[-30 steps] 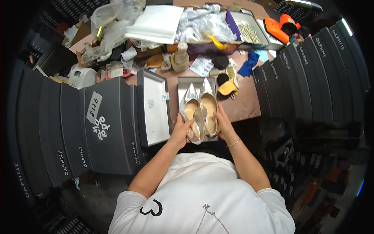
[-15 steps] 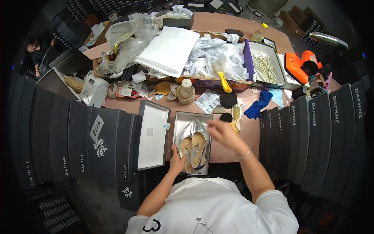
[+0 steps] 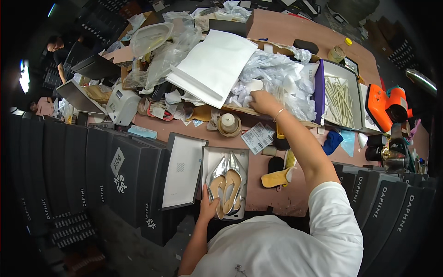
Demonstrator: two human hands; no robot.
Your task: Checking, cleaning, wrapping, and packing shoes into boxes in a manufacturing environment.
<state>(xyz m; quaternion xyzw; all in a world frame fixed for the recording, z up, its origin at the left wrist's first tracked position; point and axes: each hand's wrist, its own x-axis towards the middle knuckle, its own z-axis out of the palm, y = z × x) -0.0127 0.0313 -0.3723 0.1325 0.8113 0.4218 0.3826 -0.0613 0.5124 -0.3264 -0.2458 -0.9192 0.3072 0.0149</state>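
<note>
Two silver pointed slingback shoes [image 3: 234, 171] lie side by side in an open grey shoebox [image 3: 244, 157], toes pointing away from me. My left hand [image 3: 209, 208] grips the near left wall of that box, its thumb over the rim beside the left shoe's heel. Out ahead, my right hand [image 3: 265, 102] reaches into a long carton [image 3: 318, 99] filled with crumpled white paper [image 3: 284, 69]. Its fingers curl down onto the paper near the front edge; the fingertips are partly hidden. The box's lid [image 3: 182, 173], pale inside, leans open to the left.
Dark shoeboxes [image 3: 124, 171] stack up on the left, and more [image 3: 383, 203] stand on the right. White sheets [image 3: 212, 64] lie across the carton's left end. Nearby are a label sheet [image 3: 257, 137], a yellow sponge-like pad [image 3: 277, 178], a box of sticks [image 3: 341, 97] and an orange device [image 3: 378, 106].
My right hand has moved from beside the shoes forward into the carton of paper. My left hand stays on the shoebox. The view has shifted and turned.
</note>
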